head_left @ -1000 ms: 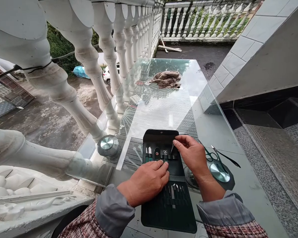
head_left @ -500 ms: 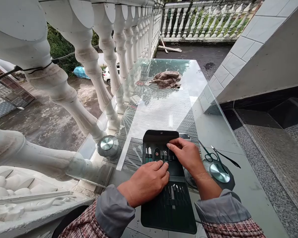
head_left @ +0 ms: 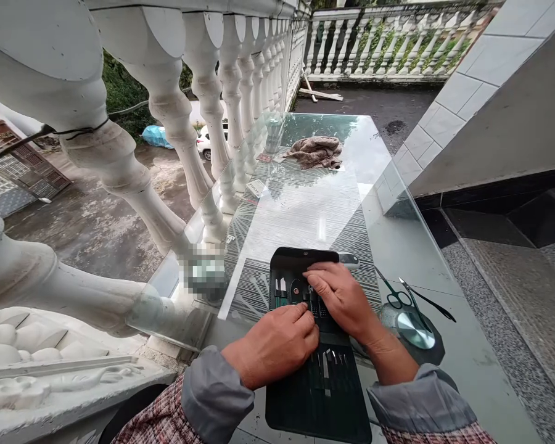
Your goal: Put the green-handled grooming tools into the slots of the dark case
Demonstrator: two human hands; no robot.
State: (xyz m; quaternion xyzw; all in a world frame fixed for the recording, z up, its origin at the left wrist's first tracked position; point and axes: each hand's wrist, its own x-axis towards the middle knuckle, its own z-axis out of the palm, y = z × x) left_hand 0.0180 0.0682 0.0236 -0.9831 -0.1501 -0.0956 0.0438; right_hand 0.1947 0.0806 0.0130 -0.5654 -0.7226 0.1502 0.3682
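An unfolded black manicure case [head_left: 314, 407] lies on the glass table, with slim metal tools [head_left: 326, 364] slotted in its near half. Small tools with pale blades [head_left: 280, 287] sit at the left of its far half. My left hand [head_left: 277, 342] has its fingers closed at a nail clipper [head_left: 311, 293] in the far half. Over the same row of clippers, my right hand [head_left: 345, 296] curls from the right, thumb and fingers together near the clipper's top. What its fingertips grip is hidden.
Green-handled scissors [head_left: 400, 299] and black-handled nippers [head_left: 428, 299] lie at the right of the glass table [head_left: 398, 246]. A crumpled brown cloth [head_left: 314, 151] is at the far end. White balusters [head_left: 166, 135] line the left side. Stone steps [head_left: 504, 265] are at right.
My right hand has shifted from the case's upper right part to over the clippers, its fingers lower and closer together. My left hand stays near the same clipper. The view has shifted slightly.
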